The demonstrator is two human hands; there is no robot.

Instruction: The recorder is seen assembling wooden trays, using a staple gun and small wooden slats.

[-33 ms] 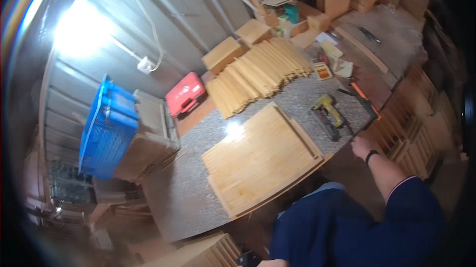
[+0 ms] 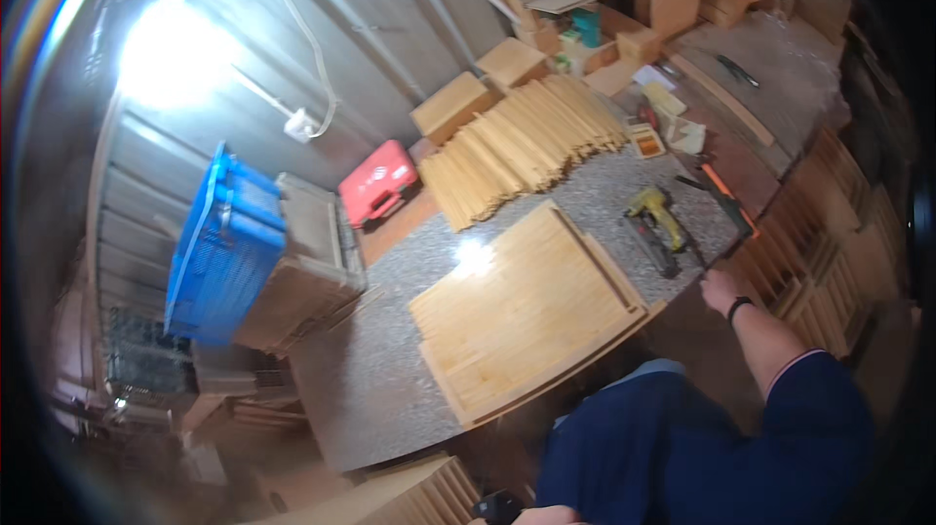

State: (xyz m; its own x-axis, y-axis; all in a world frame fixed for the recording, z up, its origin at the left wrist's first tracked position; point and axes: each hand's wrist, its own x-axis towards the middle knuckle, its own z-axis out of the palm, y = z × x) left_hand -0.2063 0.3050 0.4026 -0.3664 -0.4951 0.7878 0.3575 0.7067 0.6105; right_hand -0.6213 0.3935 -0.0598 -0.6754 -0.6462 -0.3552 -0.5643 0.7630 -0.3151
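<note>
Wood panel (image 2: 526, 315) lies on the table (image 2: 375, 379), unmoved; only my view shifted, so nothing's advanced, I judge. My right hand (image 2: 723, 293) is near the nail gun (image 2: 666, 222); its grip, and my left hand's (image 2: 549, 516), I can't tell.

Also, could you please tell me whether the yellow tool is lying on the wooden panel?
No, the yellow tool lies on the grey tabletop, beside the wooden panel.

Grey tabletop (image 2: 366, 379) with wooden panels (image 2: 526, 315), strips (image 2: 522, 156), nail gun (image 2: 666, 223)
</note>
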